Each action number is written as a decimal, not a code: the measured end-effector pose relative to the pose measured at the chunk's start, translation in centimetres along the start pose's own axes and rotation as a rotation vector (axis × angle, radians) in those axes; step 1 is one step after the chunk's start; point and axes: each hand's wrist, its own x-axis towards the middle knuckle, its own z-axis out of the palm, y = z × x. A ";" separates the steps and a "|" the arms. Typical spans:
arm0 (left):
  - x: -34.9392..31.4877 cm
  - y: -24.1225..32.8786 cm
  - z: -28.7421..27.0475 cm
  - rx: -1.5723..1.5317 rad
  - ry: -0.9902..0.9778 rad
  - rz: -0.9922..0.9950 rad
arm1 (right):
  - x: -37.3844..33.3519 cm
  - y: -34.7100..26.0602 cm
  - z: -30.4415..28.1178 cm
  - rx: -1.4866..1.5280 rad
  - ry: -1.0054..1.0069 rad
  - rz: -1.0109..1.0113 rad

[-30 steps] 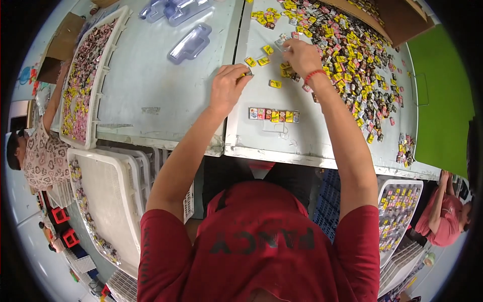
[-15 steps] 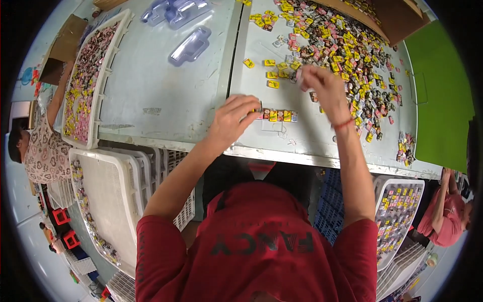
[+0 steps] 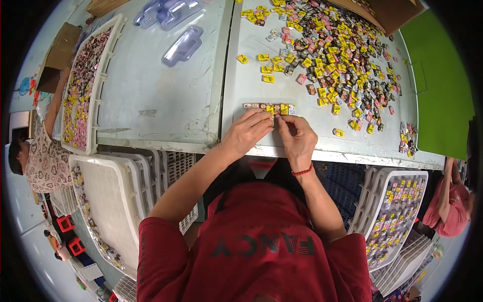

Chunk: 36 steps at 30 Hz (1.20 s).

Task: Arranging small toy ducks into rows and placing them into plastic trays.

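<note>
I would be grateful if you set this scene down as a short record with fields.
Left hand: at the near side of a row of small packs; grip unclear
Right hand: close beside the left; grip unclear
Right wrist: red bracelet
Loose pile: yellow, pink and dark packs, beyond the right hand
Clear plastic trays: upper left, on the worktable

Appears in glossy, transparent plastic on the trays (image 3: pixel 182 46), matt white plastic on the crate (image 3: pixel 103 183), smooth but scuffed on the table (image 3: pixel 166 90), matt cardboard on the carton (image 3: pixel 400 16), matt cloth on the shirt (image 3: pixel 256 216), and shiny on the small pieces (image 3: pixel 268 78).
</note>
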 end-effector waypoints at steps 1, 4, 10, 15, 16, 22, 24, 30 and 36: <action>-0.2 -0.2 0.2 0.021 0.020 0.016 | 0.0 0.1 0.2 -0.098 0.012 -0.105; 0.0 -0.1 -0.1 0.016 0.019 -0.035 | -0.2 0.1 0.5 -0.073 0.041 -0.125; -0.3 -0.3 0.2 0.002 0.048 -0.070 | -0.3 0.2 1.1 -0.125 0.097 -0.221; -0.5 -0.3 0.4 0.016 0.040 -0.053 | -0.1 0.1 0.9 -0.213 0.093 -0.254; -0.7 -0.4 0.6 0.059 0.040 -0.027 | -0.1 0.0 1.0 -0.229 0.098 -0.243; -0.1 -0.2 -0.1 0.049 0.001 0.005 | -0.5 0.4 1.1 -0.323 0.031 -0.252; -0.7 -0.4 -0.1 0.092 -0.053 0.024 | -0.4 0.3 1.1 -0.363 0.032 -0.278; -0.4 1.9 -1.5 0.188 -0.365 -0.075 | -0.6 0.5 0.7 -0.340 0.036 -0.314; -1.0 1.0 -1.7 0.111 -0.300 -0.130 | 0.3 0.3 -0.5 -0.243 0.036 -0.393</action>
